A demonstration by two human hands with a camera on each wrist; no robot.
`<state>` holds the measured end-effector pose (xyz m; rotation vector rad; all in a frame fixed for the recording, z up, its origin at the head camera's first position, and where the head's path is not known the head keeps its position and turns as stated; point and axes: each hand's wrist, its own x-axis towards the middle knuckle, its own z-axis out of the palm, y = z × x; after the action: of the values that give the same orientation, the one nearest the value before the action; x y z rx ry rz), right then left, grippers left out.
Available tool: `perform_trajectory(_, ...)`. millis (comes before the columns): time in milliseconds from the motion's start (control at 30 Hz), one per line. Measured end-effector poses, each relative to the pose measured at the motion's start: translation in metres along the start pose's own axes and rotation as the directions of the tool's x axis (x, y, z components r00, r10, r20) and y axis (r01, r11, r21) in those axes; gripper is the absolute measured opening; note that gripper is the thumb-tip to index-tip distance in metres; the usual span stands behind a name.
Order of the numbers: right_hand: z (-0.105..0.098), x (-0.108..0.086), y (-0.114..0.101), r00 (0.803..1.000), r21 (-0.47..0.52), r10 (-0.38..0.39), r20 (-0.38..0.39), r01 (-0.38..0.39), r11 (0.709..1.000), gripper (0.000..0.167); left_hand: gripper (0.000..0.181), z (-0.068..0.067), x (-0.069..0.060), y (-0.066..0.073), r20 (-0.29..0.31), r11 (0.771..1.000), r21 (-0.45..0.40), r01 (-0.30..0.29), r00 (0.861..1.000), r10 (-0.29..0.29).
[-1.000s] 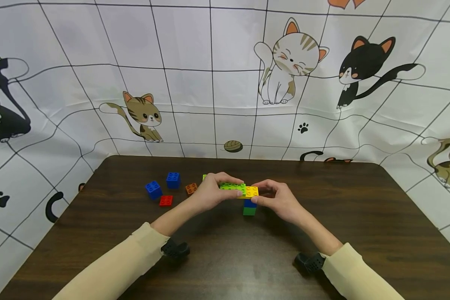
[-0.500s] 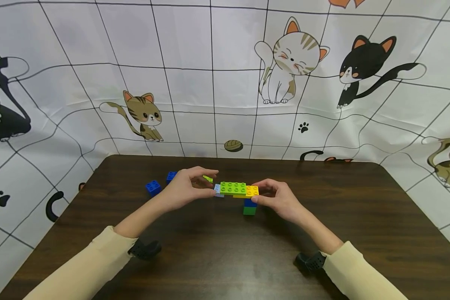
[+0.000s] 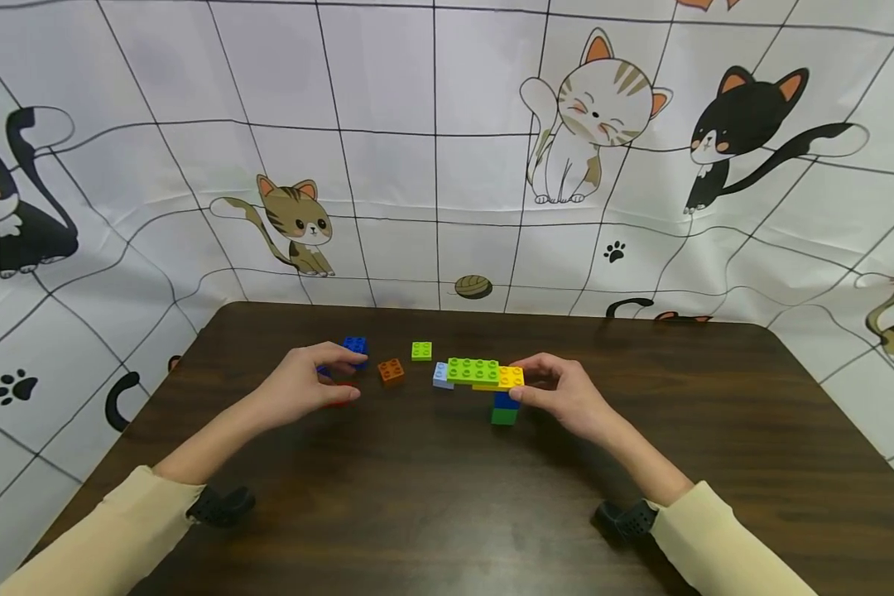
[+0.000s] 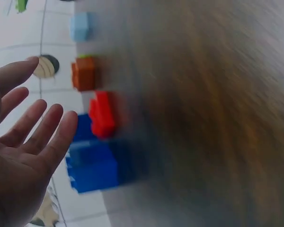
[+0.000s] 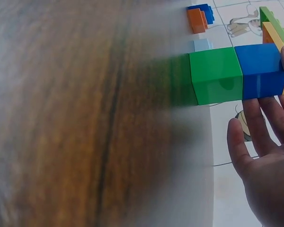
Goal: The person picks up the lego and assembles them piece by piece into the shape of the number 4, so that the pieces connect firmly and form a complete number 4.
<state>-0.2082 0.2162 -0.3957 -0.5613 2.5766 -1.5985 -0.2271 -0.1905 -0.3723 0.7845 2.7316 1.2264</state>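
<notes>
My right hand [image 3: 572,399] pinches the yellow brick [image 3: 511,377] of a built stack. Under the yellow piece sit a blue brick [image 5: 260,71] and a green brick [image 5: 217,75], the green one lowest. A long lime-green brick [image 3: 473,371] lies on top and juts out to the left. My left hand [image 3: 298,382], thumb and fingers spread apart and holding nothing, hovers by a red brick [image 4: 103,115] and a blue brick [image 4: 93,166]. In the head view it partly hides these bricks.
A light blue brick [image 3: 442,376] stands near the overhang's left end. Between the left hand and the stack lie an orange-brown brick [image 3: 391,372] and a small lime-green brick [image 3: 421,351]. Another blue brick [image 3: 355,346] sits farther back. A cat-print cloth [image 3: 387,165] hangs behind the table.
My left hand has let go of the long lime-green brick and moved left to the loose bricks. The right hand keeps its grip on the stack. The head view has shifted slightly.
</notes>
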Motion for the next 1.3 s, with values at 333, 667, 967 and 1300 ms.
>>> perform_trajectory(333, -0.001, 0.0, 0.002, 1.0, 0.005, 0.0, -0.009, 0.0, 1.0, 0.034, 0.045, -0.001, -0.008, -0.026, -0.001, 0.997, 0.064, 0.031, 1.0, -0.031)
perform_trajectory(667, 0.001, 0.001, 0.003, 1.0, 0.027, -0.012, 0.004, 0.012, 1.0, 0.034, 0.054, 0.005, -0.007, -0.033, 0.051, 0.996, 0.064, 0.056, 0.997, -0.059)
perform_trajectory(967, 0.0, 0.001, 0.003, 1.0, 0.032, -0.018, 0.0, 0.018, 0.999, 0.034, 0.047, 0.009, -0.004, -0.031, 0.067, 0.991, 0.127, 0.047, 0.996, -0.055)
perform_trajectory(1300, 0.0, 0.001, 0.005, 1.0, 0.033, -0.016, -0.004, 0.016, 0.999, 0.033, 0.044, 0.02, 0.001, -0.018, 0.061, 0.996, 0.076, -0.042, 0.997, 0.037)
